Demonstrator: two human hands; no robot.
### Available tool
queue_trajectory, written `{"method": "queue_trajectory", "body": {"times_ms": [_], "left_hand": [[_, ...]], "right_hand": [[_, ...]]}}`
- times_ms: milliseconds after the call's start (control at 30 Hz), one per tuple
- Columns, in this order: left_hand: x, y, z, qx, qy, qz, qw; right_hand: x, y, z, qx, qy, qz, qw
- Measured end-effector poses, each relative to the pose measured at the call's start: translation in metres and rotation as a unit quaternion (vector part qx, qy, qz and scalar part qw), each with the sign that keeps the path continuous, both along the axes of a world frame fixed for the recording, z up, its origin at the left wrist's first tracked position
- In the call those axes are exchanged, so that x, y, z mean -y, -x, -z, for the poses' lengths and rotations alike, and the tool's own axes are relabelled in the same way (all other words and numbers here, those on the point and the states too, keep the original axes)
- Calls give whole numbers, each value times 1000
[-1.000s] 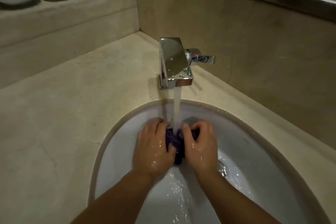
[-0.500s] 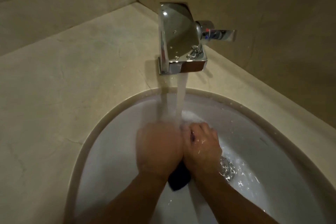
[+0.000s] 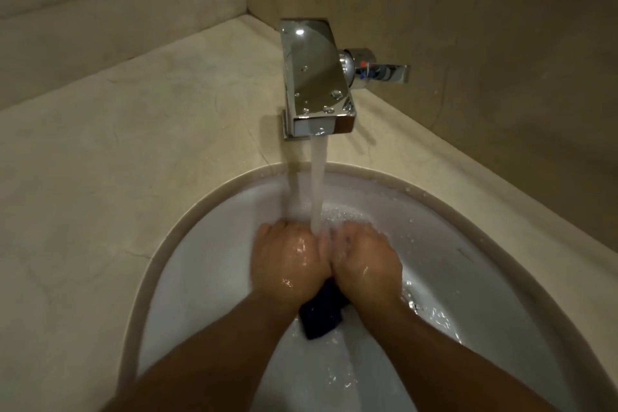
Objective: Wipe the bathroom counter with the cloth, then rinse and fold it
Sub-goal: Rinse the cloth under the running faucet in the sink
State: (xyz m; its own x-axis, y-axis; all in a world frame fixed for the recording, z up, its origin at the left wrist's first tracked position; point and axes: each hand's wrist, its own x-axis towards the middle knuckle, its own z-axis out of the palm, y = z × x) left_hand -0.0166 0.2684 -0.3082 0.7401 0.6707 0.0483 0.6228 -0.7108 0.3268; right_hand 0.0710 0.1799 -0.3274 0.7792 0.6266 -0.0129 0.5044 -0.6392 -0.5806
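Both hands, left hand (image 3: 287, 264) and right hand (image 3: 366, 266), are clamping the dark cloth (image 3: 322, 313) together under the tap (image 3: 316, 77) stream, evidently rinsing it over the sink (image 3: 200, 261).

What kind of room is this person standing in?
Most likely a bathroom: a white oval basin sunk into a beige stone counter, a square chrome tap running water, and the left hand and right hand gripping a dark blue cloth under the stream.

Dark navy cloth (image 3: 321, 314), white sink (image 3: 207, 264), beige counter (image 3: 117, 157), chrome tap (image 3: 314, 77)
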Motion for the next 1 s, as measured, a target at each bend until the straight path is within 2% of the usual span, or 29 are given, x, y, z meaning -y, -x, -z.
{"method": "queue_trajectory", "body": {"times_ms": [100,200,267,367,467,533,700,767,833,900,1000], "left_hand": [[-9,8,-17,69,39,-26,997],[-20,21,-40,185,69,-65,978],[-23,30,-44,240,67,-64,966],[-21,39,-34,216,43,-40,975],[-9,41,-15,143,15,-19,989],[-3,40,-6,123,5,-19,992],[1,30,12,76,-49,-12,996],[3,24,14,66,-78,-26,994],[4,16,16,45,-117,-34,992],[5,11,18,-15,-147,-28,989],[4,4,20,-46,-116,-60,990]], "right_hand": [[3,-7,-24,-48,-30,14,998],[8,-15,-50,-143,-184,83,969],[11,-15,-57,-198,-249,87,944],[14,-4,-51,-214,-217,7,952],[19,14,-23,-122,-143,-33,982],[21,26,-3,-49,-79,-45,995],[8,33,22,67,-57,1,996],[-2,32,30,132,-10,14,991],[-9,27,32,151,4,29,988],[-10,21,29,160,29,28,986],[-8,14,25,164,17,8,986]]}}
